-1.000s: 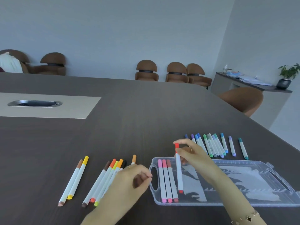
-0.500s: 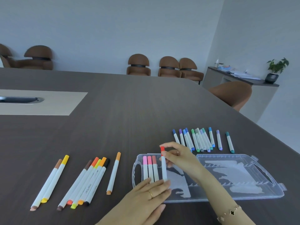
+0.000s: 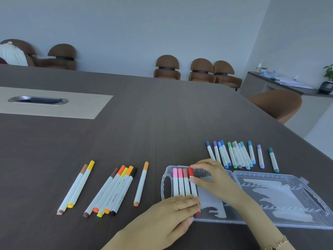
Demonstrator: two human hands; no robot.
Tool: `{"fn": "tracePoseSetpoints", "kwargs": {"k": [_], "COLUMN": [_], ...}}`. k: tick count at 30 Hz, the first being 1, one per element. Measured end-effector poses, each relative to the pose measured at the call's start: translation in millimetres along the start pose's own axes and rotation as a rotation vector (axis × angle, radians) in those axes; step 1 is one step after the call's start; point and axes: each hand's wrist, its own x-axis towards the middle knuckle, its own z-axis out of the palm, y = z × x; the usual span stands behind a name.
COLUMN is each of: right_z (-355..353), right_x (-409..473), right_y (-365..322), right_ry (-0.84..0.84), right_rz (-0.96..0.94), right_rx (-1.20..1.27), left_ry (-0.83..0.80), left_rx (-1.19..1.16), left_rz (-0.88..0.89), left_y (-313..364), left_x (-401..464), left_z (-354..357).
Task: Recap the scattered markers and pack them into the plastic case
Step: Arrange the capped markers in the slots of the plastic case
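An open clear plastic case (image 3: 281,180) lies on the dark table in front of me. Its left half holds three pink-toned markers (image 3: 180,184) and a red marker (image 3: 192,184) side by side. My right hand (image 3: 214,177) holds the red marker near its cap between thumb and forefinger. My left hand (image 3: 173,215) lies flat, fingers straight, pressing on the lower ends of the markers in the case. Loose warm-coloured markers (image 3: 115,190) lie to the left, and blue, purple and green ones (image 3: 237,156) beyond the case.
A single orange marker (image 3: 141,184) lies between the warm group and the case. A brown and a yellow marker (image 3: 77,186) sit furthest left. A metal cable slot (image 3: 37,100) is set in a pale panel. Brown chairs (image 3: 273,103) stand around the table.
The red marker has come down from upright over the case to lie beside the pink ones. My left hand moved from the warm markers onto the case's lower edge.
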Motion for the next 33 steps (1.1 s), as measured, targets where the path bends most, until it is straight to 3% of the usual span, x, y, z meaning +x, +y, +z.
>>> {"fn": "tracePoseSetpoints", "kwargs": {"k": [14,20,26,33], "right_z": [-0.8,-0.7,28.2,58.4], "right_x": [1.3,20.5,48.3,65.0], "right_y": [-5.8,-41.7,-106.8,-146.1], "right_ry": [-0.083,-0.042,-0.157,-0.299], "right_rz": [-0.005,-0.024,-0.164,-0.176], "right_rx": [-0.153,-0.072,-0.003,-0.062], "left_ry": [-0.032,0.278,0.041,-0.055], "left_rx": [-0.125,-0.125,-0.2,-0.189], "left_rz": [-0.046,-0.4,-0.508,-0.504], "left_y": [-10.8,-74.2,-92.1,-95.5], "left_x": [-6.3,-79.4,-105.9,-107.7], "left_z": [-18.8,-86.6,-107.6,-101.0]}}
